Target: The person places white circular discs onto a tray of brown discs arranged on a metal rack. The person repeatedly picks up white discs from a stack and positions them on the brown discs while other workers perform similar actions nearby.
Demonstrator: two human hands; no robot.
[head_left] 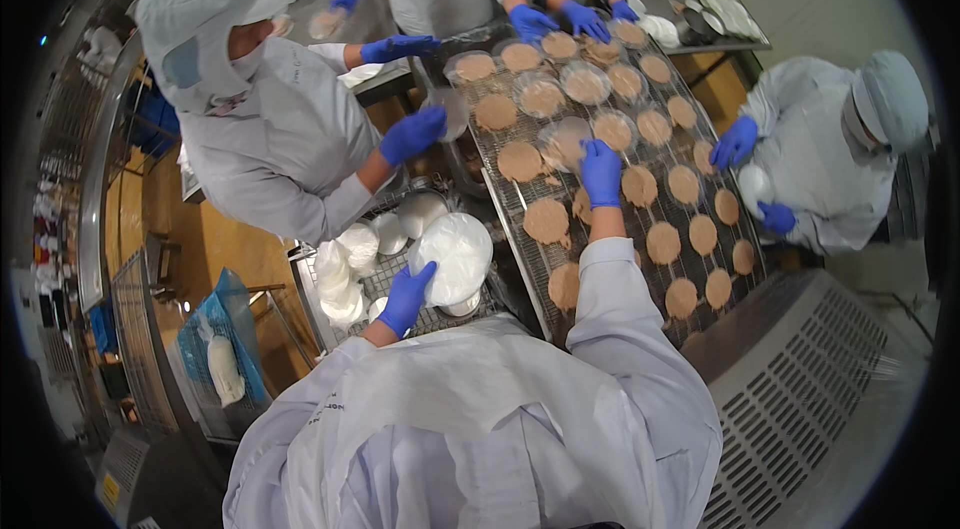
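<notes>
My left hand (404, 303) grips the edge of a stack of thin white round sheets (456, 254) over a wire rack at the left of the conveyor. Out over the wire-mesh conveyor (530, 299), my right hand (602, 175) is closed on the edge of a translucent round sheet (564, 143). That sheet lies over or just above a pinkish-brown patty; whether it touches cannot be made out. Bare flat patties (546, 221) lie in rows around my right hand. Some patties farther up, such as the one under a clear sheet (585, 83), are covered.
Piles of white round sheets (340, 279) rest on the wire rack (395, 274). A gloved co-worker (290, 129) stands at the left, another (830, 149) at the right, others across the far end. A slotted metal housing (800, 399) borders the conveyor at lower right.
</notes>
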